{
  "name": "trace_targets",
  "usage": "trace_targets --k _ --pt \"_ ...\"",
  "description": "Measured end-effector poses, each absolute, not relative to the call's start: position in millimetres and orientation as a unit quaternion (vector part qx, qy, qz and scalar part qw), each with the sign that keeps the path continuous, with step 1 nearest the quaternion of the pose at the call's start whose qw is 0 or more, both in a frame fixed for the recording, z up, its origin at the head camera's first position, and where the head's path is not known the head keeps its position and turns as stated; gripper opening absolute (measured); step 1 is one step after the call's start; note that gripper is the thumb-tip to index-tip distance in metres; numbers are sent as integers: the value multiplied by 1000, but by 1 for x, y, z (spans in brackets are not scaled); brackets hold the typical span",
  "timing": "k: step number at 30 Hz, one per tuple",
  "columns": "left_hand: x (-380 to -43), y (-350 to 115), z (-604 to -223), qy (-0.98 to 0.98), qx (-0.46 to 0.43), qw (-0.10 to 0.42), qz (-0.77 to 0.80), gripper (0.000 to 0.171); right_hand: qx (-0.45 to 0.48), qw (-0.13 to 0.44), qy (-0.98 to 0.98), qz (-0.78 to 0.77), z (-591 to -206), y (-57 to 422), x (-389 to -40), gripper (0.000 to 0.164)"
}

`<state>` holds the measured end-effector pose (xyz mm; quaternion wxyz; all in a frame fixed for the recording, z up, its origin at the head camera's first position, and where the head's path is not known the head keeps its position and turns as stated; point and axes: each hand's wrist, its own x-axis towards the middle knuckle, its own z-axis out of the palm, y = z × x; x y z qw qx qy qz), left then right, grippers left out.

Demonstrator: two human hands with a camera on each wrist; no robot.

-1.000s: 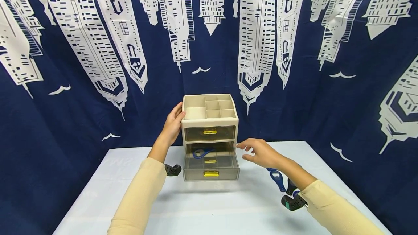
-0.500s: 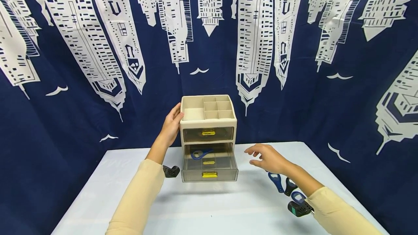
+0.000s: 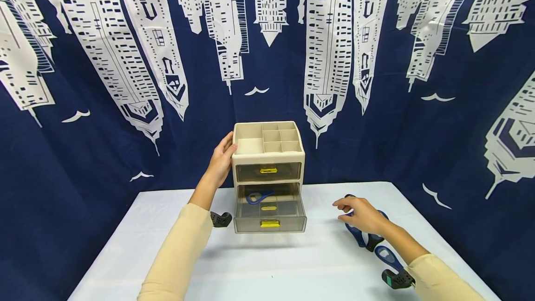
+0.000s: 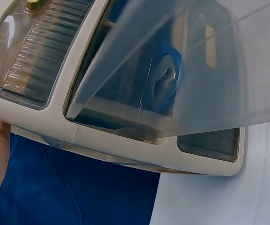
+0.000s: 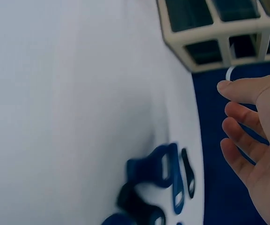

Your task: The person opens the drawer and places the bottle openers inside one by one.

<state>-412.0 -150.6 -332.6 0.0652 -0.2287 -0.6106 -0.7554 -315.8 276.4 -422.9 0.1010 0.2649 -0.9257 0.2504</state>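
Left hand point(image 3: 220, 161) holds the cabinet point(image 3: 269, 157) by its upper left edge: thumb at the rim, other fingers along the side wall. Right hand point(image 3: 361, 215) is free, fingers loosely bent, nothing between thumb and fingertips; hovers over the table, well apart from the cabinet.

Between the hands, lower than the left: middle drawer point(image 3: 251, 225) pulled out, blue opener point(image 3: 261, 196) lying in it. Top drawer point(image 3: 251, 172), just beside the left hand, is closed; bottom drawer point(image 4: 209, 143) looks closed too. Under and just beside the right hand, on the table point(image 3: 234, 268): a dark blue opener point(image 3: 355, 235), a black opener point(image 3: 373, 244) and, nearer the right sleeve point(image 3: 439, 278), a second loose blue one point(image 3: 388, 258).

Status (my read): partway. Done: drawer out, one opener inside. Left: drawer not pushed back in, the other openers lying outside it. Can't tell from this whether those belong in there.

Visibility: right hand and forearm hide part of the loose pile, so no firm count; right wrist view has it blurred and cut off at the bottom. Left wrist view sees the drawer's opener only through hazy plastic, and just a sliver of the left hand. Black perforated piece point(image 3: 397, 278) by the right sleeve is partly covered (camera mount, probably).
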Motion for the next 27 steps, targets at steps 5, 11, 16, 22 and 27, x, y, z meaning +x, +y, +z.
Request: trace_targets --k 5,11,16,22,27 --pt "-413 -149 -331 -610 -231 60 -755 59 238 98 -934 249 -440 294 -315 32" --pt "-413 -150 -332 -610 -230 59 -756 59 194 93 -945 246 -460 308 -317 33" --pt "-415 -150 -333 -604 -232 57 -760 59 172 100 -947 250 -474 313 -318 32" --pt "-415 -149 -331 -614 -230 67 -752 57 157 112 -952 238 -485 313 -319 36" --pt "-415 -150 -333 -619 -221 66 -751 57 148 107 -953 242 -487 309 -320 36"
